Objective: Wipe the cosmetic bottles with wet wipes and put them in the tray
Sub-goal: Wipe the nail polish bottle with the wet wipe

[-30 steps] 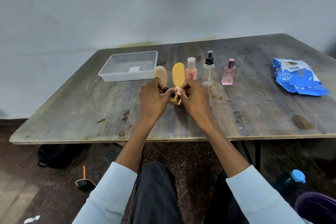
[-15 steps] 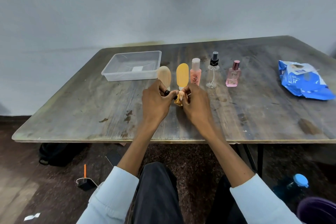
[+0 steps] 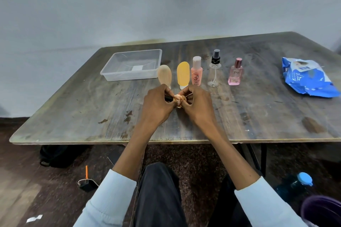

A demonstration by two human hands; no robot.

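— Hands barely shifted vs a sec ago: both a touch farther up the surface (image 3: pixel 73 116), closer to the bottle row, same pinch as before. Row, tray, wipes pack all where they were.

— What's he holding?

— Left hand (image 3: pixel 156 107) has fingers curled round a small dark-capped bottle (image 3: pixel 168 98), mostly hidden, can't say what kind. Right hand (image 3: pixel 196 105) pinches a crumpled bit of wipe (image 3: pixel 179 97) against the bottle's near end. One hand steadies, other rubs, I'd guess; that's why they meet fingertip to fingertip just above the surface.

— Rest of the bottles?

— Standing in a line behind the hands, left to right: beige tube (image 3: pixel 164 75) and yellow tube (image 3: pixel 183 74), both cap-down, pink bottle w/ white cap (image 3: pixel 196 72), clear spray bottle (image 3: pixel 214 70), pink perfume bottle (image 3: pixel 235 73). Lined up so he can take them in turn, prob.

— Tray?

— Clear plastic tray (image 3: pixel 110 74), far left of the row, just beside the beige tube. Only a white label shows in its base, no bottles in it, so early days imo. Short reach for the left hand once the wipe's done.

— Wipes?

— Blue wet wipes pack (image 3: pixel 306 79), well apart on the right, flap looks open. Right-hand side, handy for pulling a fresh one.
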